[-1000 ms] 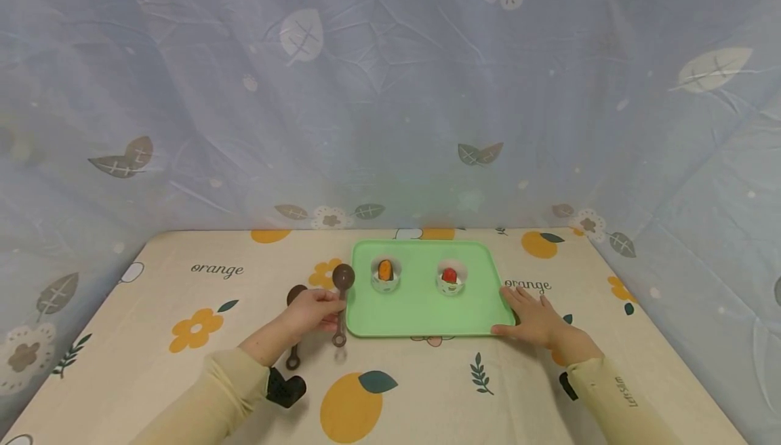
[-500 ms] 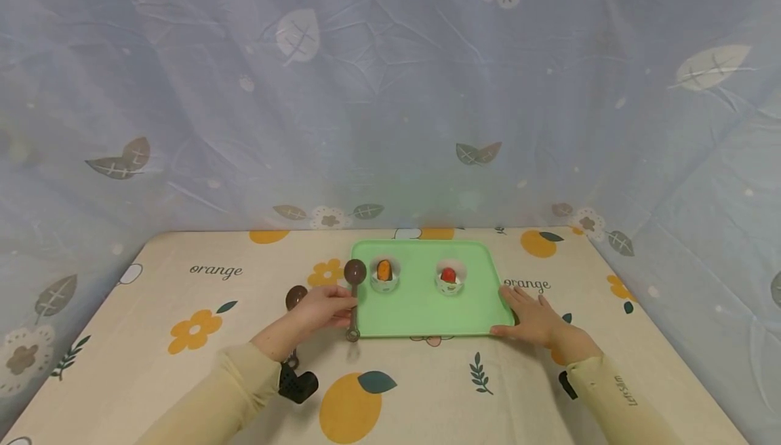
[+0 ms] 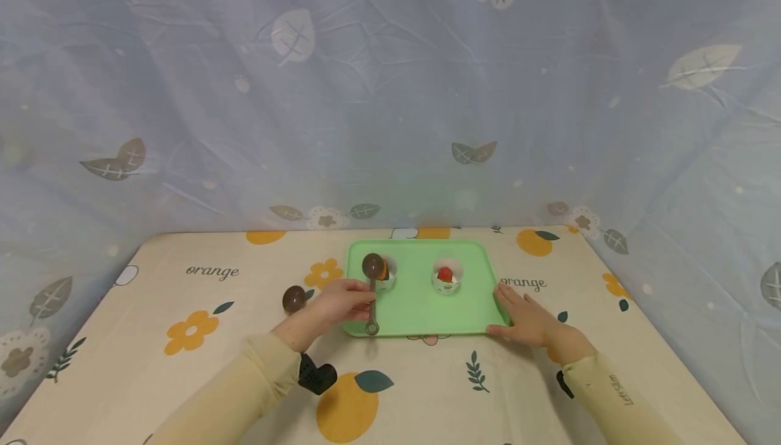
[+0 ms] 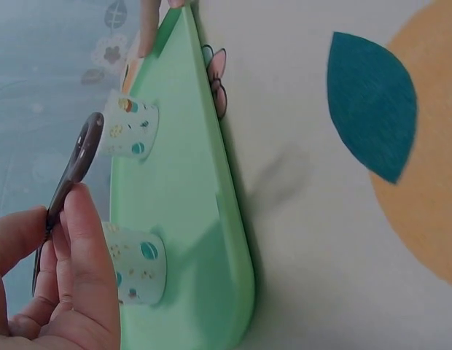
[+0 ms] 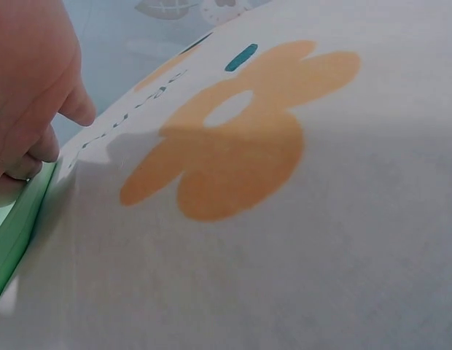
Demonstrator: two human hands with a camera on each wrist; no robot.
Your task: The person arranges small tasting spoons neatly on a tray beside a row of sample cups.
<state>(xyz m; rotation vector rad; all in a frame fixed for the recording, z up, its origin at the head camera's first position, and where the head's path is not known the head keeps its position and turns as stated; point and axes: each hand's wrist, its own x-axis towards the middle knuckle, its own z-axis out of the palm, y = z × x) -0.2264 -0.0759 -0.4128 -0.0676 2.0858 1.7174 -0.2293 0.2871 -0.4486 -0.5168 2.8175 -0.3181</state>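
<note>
My left hand [image 3: 338, 302] pinches the handle of a dark brown spoon [image 3: 373, 266] between thumb and fingers. Its round bowl overlaps the left small white patterned cup [image 3: 385, 285], and the ring at the handle's end points toward me. In the left wrist view the handle [image 4: 82, 149] slants up above the green tray [image 4: 186, 189]. An orange piece [image 3: 384, 271] with a dark side is partly hidden by the spoon. The right cup [image 3: 447, 287] holds a red piece [image 3: 445, 274]. My right hand [image 3: 529, 317], fingers extended, rests at the tray's right front corner.
A second brown spoon [image 3: 294, 299] lies on the tablecloth left of the tray, its handle hidden by my left forearm. Printed oranges, flowers and leaves cover the cloth [image 3: 427, 397]. A grey-blue curtain [image 3: 390, 106] stands behind the table.
My left hand has carried the brown spoon rightward, from beside the tray's left edge to over the tray in front of the left cup. The right hand has stayed at the tray's corner.
</note>
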